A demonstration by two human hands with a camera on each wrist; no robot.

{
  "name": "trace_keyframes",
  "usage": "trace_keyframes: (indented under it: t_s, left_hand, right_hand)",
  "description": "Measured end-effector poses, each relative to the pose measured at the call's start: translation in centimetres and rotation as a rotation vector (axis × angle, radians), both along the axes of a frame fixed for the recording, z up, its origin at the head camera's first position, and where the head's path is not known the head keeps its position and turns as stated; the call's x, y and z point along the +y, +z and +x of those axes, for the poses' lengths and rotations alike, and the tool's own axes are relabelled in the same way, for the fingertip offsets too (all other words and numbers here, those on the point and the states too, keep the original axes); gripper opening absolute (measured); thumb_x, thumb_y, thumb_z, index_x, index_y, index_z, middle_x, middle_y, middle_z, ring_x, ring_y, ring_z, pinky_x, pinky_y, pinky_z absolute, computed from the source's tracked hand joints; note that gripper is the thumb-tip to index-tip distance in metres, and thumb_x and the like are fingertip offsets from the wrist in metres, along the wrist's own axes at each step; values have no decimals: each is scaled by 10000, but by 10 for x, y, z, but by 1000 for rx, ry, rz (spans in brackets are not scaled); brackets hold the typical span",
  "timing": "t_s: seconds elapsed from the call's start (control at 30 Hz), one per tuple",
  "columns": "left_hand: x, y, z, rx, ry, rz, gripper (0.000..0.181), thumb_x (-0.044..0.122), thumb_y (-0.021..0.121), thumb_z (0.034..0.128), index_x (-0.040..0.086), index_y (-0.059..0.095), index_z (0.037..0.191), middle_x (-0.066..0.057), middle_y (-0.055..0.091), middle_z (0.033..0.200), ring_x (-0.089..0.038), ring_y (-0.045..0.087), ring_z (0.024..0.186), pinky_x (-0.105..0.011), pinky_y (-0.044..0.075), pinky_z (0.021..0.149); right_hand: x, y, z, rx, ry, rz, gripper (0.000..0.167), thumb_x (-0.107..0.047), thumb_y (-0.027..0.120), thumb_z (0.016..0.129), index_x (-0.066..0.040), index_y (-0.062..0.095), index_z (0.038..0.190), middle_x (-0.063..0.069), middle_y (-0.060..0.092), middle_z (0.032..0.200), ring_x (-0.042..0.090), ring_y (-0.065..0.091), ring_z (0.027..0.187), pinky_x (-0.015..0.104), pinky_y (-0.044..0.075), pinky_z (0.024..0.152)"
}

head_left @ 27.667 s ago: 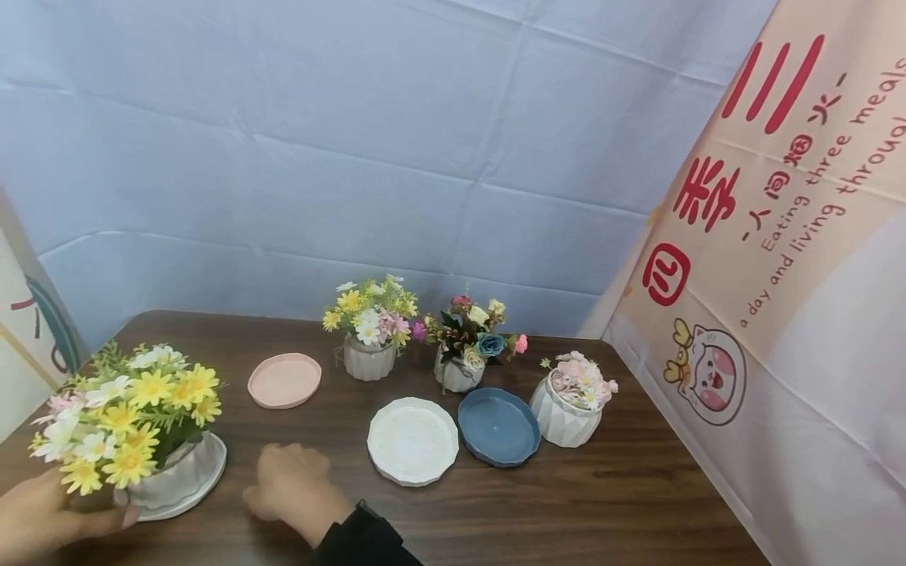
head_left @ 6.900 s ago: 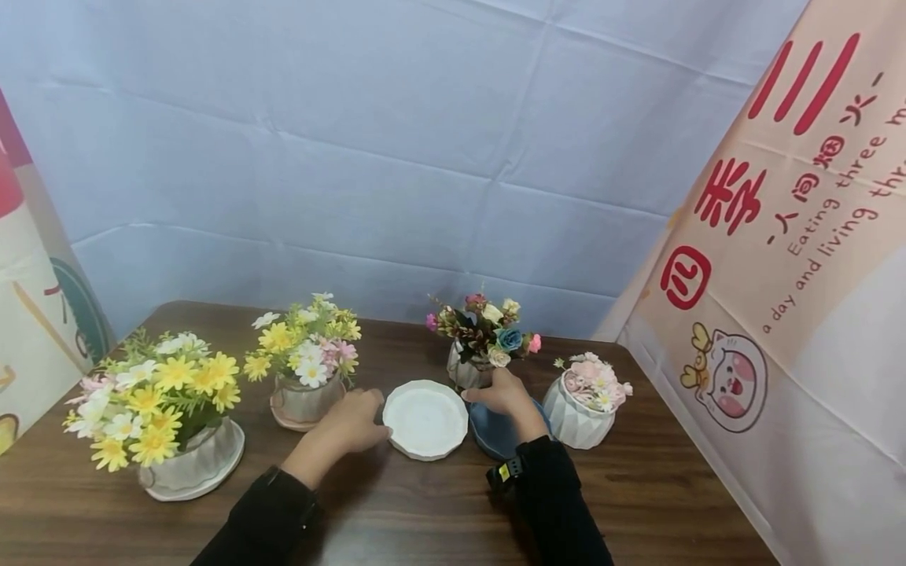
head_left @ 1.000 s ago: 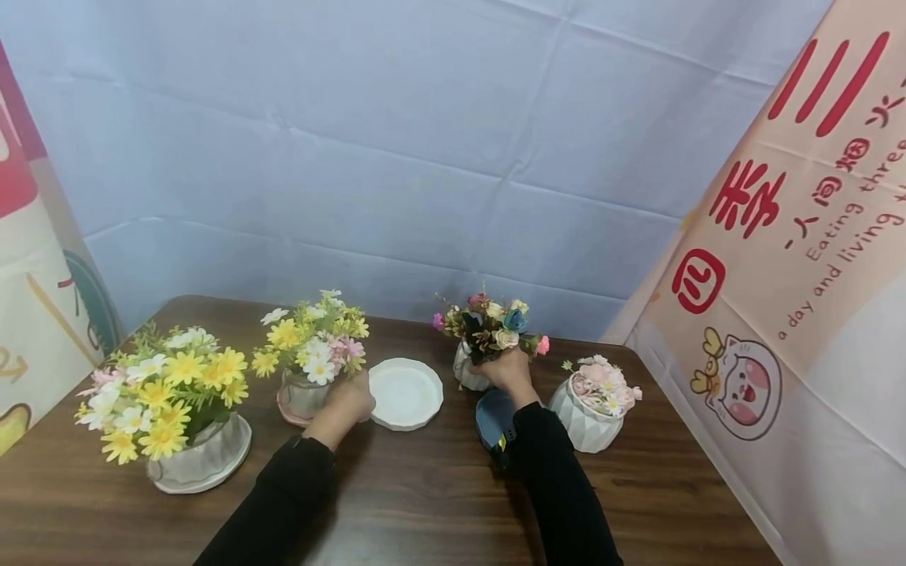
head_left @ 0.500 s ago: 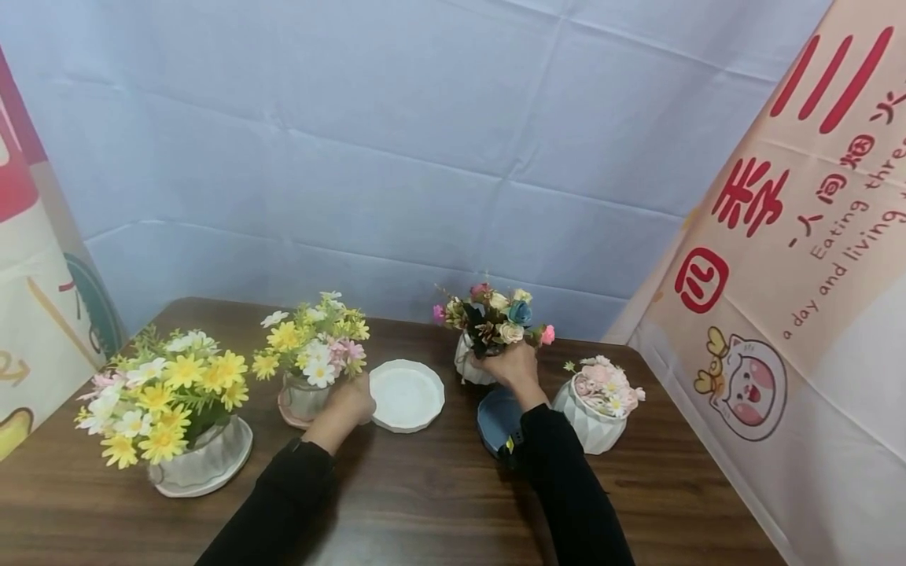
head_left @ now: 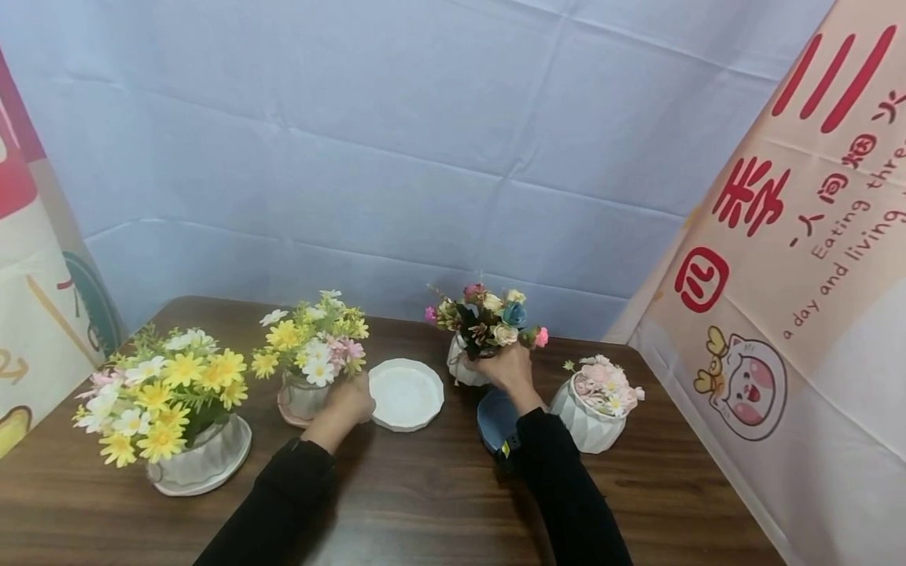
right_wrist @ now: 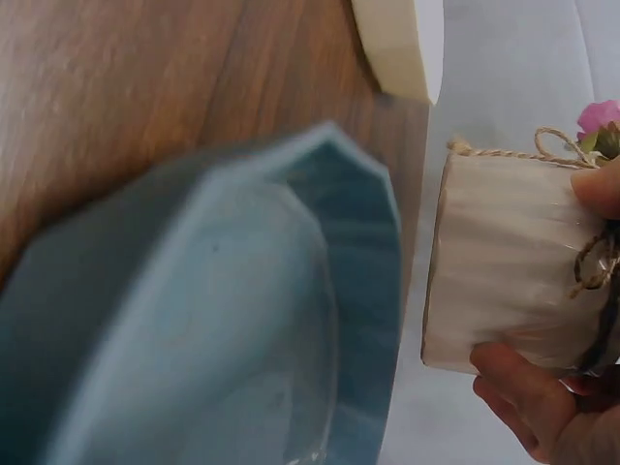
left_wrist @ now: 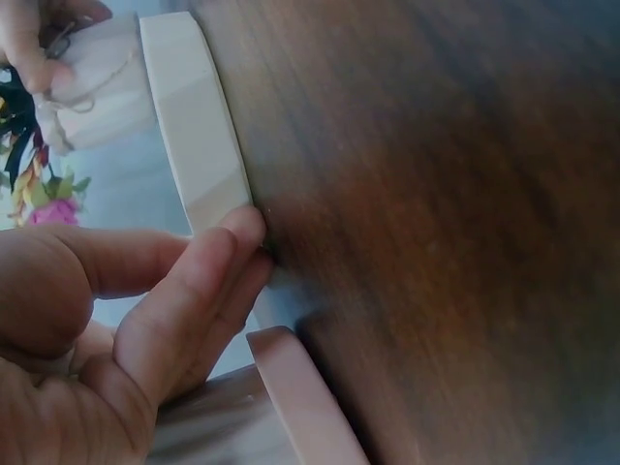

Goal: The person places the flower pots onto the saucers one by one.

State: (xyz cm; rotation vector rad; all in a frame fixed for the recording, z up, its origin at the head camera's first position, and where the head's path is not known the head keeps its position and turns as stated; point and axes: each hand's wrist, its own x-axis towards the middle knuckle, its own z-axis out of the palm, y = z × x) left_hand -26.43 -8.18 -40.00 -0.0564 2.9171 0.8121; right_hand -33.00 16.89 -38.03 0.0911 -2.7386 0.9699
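Right hand [head_left: 508,369] gripping white pot [head_left: 462,365] of mixed flowers [head_left: 487,318], left hand [head_left: 351,399] loosely extended, touching white saucer [head_left: 406,395]

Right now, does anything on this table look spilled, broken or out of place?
Nothing clearly stands out; no spill or breakage shows. The only mismatch: the middle white saucer and blue saucer hold no pots, whereas the pink saucer holds one. The rose pot is in the grip of the right hand.

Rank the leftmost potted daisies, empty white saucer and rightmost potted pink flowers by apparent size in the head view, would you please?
1. Leftmost potted daisies; apparent nearness to the camera may enlarge them.
2. Rightmost potted pink flowers.
3. Empty white saucer.
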Motion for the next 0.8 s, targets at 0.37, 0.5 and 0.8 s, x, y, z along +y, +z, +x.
trace_keyframes:
  t_s: [0.37,0.5,0.8]
  left_hand:
    - [-1,0,1,8,-8,-1,292,-21,563,765,-118,522,1037,-198,572,912,-283,515,773,-391,472,732]
    - [-1,-1,1,33,-12,-4,240,-19,559,766,-108,535,988,-178,569,860,-270,505,734,-384,469,703]
    - [-2,0,2,38,-13,20,166,0,550,757,-69,541,908,-133,543,786,-262,497,718,-368,456,677]
  right_hand:
    - [-26,1,7,18,64,-50,787,-338,826,645,-1,498,1276,174,560,1190,315,528,1088,437,479,808]
    - [-33,3,10,20,91,-53,787,-325,837,634,-4,501,1269,166,565,1180,308,536,1073,427,485,790]
    - [-45,3,16,-31,111,-48,759,-340,829,637,-13,520,1248,155,589,1132,287,575,998,388,504,718]
